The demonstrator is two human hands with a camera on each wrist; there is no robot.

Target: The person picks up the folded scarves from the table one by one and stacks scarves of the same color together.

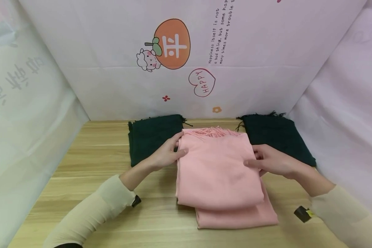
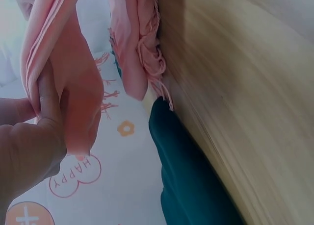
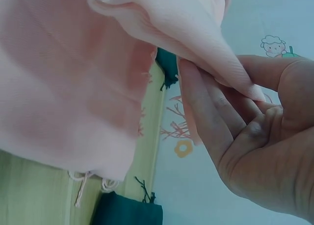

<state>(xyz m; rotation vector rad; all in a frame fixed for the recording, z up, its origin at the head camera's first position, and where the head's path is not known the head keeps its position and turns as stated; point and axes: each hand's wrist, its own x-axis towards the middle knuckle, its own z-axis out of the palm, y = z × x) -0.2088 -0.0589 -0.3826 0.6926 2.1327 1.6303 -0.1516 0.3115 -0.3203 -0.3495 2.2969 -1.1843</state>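
From my distant seat I have the left grip (image 1: 165,155) and the right grip (image 1: 274,160) each pinching a side of the upper pink cloth (image 1: 217,168), thumb on its top face and fingers tucked under; the folded cloth spans the space between the two, raised over the lower pink cloth (image 1: 238,220), which shows nearer to me and toward the right grip; the left wrist view gives a gap between raised fabric and the pink fabric by the wood, though I cannot tell whether they touch elsewhere.

I judge that a pinch on both sides keeps the stacked layers together and the panel spread wide; the fringe (image 1: 215,131) lies at the far end between the grips, mostly away from the fingers, so its strands should not snag.

Just beyond the left grip lies one dark green cloth (image 1: 153,136); just beyond the right grip lies another dark green cloth (image 1: 272,136); past both, the printed backdrop (image 1: 111,79) closes off the far edge; the right side sheet (image 1: 344,113) limits outward travel of the right grip; the roomiest stretch of visible worktop (image 1: 90,165) runs outward and nearer from the left grip.
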